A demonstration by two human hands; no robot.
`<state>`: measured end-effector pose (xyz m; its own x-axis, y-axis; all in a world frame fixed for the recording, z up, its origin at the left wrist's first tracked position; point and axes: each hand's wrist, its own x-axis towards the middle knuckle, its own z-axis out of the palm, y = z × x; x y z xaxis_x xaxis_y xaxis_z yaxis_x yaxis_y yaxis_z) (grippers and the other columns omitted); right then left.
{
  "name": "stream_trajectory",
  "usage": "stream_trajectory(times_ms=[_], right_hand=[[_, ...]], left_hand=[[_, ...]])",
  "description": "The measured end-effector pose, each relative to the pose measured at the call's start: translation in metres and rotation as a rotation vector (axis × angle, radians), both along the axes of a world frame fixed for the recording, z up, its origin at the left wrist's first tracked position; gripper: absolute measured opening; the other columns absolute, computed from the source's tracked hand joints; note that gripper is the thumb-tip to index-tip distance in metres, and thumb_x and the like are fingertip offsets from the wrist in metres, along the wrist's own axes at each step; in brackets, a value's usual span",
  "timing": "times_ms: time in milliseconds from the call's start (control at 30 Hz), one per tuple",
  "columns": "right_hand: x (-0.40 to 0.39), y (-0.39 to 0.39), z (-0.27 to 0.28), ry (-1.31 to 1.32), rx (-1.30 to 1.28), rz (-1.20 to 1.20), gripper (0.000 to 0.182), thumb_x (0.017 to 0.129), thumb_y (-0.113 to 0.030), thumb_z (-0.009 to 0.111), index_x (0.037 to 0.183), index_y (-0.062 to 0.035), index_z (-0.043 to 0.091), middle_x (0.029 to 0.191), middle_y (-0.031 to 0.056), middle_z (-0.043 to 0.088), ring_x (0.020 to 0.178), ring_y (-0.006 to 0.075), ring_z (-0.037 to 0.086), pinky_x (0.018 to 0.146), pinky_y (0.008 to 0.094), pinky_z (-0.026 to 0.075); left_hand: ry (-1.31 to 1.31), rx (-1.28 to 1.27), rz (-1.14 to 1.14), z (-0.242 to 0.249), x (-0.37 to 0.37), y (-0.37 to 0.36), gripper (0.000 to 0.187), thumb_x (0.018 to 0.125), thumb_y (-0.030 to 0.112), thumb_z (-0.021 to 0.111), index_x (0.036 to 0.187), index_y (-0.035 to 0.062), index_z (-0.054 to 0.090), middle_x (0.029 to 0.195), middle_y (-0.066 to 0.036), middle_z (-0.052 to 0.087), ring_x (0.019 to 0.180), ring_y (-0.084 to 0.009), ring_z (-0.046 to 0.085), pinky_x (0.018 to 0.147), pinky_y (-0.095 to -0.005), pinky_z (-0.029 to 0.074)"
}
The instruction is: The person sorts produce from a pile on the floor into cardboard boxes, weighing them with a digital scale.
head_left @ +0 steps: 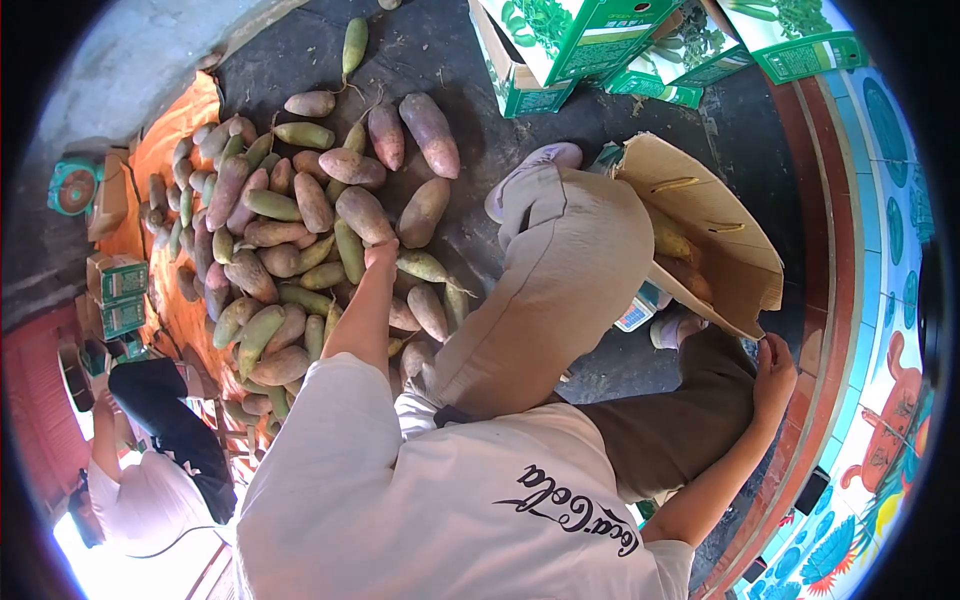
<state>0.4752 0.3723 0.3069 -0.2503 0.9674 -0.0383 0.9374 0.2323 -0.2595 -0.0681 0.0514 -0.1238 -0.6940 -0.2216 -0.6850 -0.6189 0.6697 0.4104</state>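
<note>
- Root pile (272,205): spread over orange sheet (185,115) and dark floor (420,55).
- Left hand (379,260): at pile, touching end of one root (364,213); can't tell if clamped.
- Right hand (775,370): across knees (595,225) from pile, at open carton (700,205) corner; grip unclear from here.
- Painted wall (885,250): well apart from pile, past carton.
- Co-worker (165,505): near pile's sheet side.

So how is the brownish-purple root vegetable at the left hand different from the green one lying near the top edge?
Colour: the brownish-purple root vegetable is dull and dark, while the green one is pale green.
Shape: the brownish-purple one looks plumper; the green one looks slimmer.
Place: the brownish-purple one lies in the pile, right at the left hand; the green one lies apart, beyond the pile.
Both are long and rounded.
</note>
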Motion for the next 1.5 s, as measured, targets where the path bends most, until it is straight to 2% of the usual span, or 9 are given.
stream_trajectory(times_ms=[67,267,367,567,767,867,1200,1267,1500], right_hand=[[0.004,0.001,-0.004,0.010,0.023,0.011,0.019,0.091,-0.012,0.058,0.106,-0.0012,0.064,0.091,0.0191,0.067,0.082,0.0278,0.067,0.072,0.0347,0.051],[-0.001,0.001,0.000,-0.027,-0.008,-0.007,0.020,0.090,-0.011,0.058,0.107,-0.0011,0.064,0.092,0.0191,0.067,0.084,0.0289,0.067,0.074,0.0355,0.051],[0.001,0.001,-0.001,-0.034,-0.012,-0.008,0.020,0.090,-0.011,0.058,0.107,-0.0016,0.064,0.092,0.0191,0.067,0.083,0.0290,0.067,0.073,0.0360,0.051],[0.000,0.000,0.000,-0.052,-0.003,-0.010,0.019,0.090,-0.011,0.058,0.106,-0.0024,0.064,0.091,0.0192,0.067,0.083,0.0303,0.066,0.073,0.0368,0.051],[0.000,-0.001,-0.001,-0.036,0.077,0.069,0.019,0.090,-0.011,0.058,0.105,-0.0022,0.064,0.093,0.0193,0.067,0.083,0.0314,0.066,0.073,0.0377,0.051],[0.002,-0.001,-0.002,-0.008,0.105,0.082,0.018,0.089,-0.011,0.058,0.104,-0.0019,0.064,0.092,0.0196,0.066,0.083,0.0326,0.066,0.072,0.0381,0.051],[-0.005,-0.009,0.005,0.043,0.129,-0.021,0.019,0.086,-0.013,0.060,0.102,-0.0039,0.065,0.091,0.0185,0.066,0.083,0.0348,0.064,0.073,0.0404,0.050],[-0.007,-0.012,0.008,0.064,0.124,-0.030,0.019,0.085,-0.014,0.061,0.101,-0.0041,0.065,0.091,0.0179,0.066,0.084,0.0345,0.064,0.074,0.0406,0.050],[-0.005,-0.015,0.009,0.073,0.120,-0.039,0.021,0.085,-0.018,0.062,0.101,-0.0062,0.065,0.093,0.0157,0.067,0.088,0.0339,0.064,0.077,0.0411,0.050]], left_hand=[[-0.035,0.106,0.045,0.045,0.011,0.015,0.017,0.080,0.024,0.073,0.091,0.0130,0.068,0.076,-0.001,0.063,0.068,-0.0169,0.058,0.066,-0.0333,0.045],[-0.019,0.085,0.096,0.030,0.000,0.016,0.013,0.080,0.016,0.075,0.077,0.0107,0.064,0.064,-0.001,0.058,0.057,-0.0143,0.051,0.055,-0.0304,0.039],[0.004,0.110,0.096,-0.029,-0.018,-0.005,0.043,0.068,0.015,0.083,0.100,-0.0025,0.060,0.077,-0.008,0.066,0.058,-0.0175,0.061,0.052,-0.0332,0.050],[-0.086,0.256,0.116,0.050,-0.004,0.016,0.039,0.072,0.016,0.080,0.102,-0.0006,0.061,0.078,-0.007,0.065,0.059,-0.0183,0.060,0.055,-0.0338,0.050],[-0.169,0.247,0.044,0.094,-0.010,0.010,0.015,0.079,0.022,0.074,0.085,0.0124,0.063,0.067,0.000,0.057,0.058,-0.0162,0.053,0.067,-0.0362,0.048],[-0.192,0.360,0.172,0.080,-0.018,0.002,0.013,0.081,0.026,0.071,0.082,0.0171,0.062,0.065,0.002,0.054,0.059,-0.0156,0.050,0.066,-0.0339,0.044],[-0.286,0.363,0.202,0.094,-0.063,-0.006,0.034,0.080,0.047,0.069,0.097,0.0184,0.059,0.081,0.000,0.058,0.057,-0.0158,0.052,0.058,-0.0296,0.042],[-0.338,0.396,0.310,0.116,-0.071,-0.007,0.037,0.080,0.050,0.067,0.098,0.0186,0.058,0.078,-0.001,0.058,0.056,-0.0149,0.052,0.053,-0.0269,0.040],[-0.244,0.550,0.048,0.211,-0.024,0.018,0.041,0.080,0.049,0.069,0.092,0.0111,0.059,0.070,-0.005,0.060,0.052,-0.0135,0.053,0.046,-0.0275,0.042]])
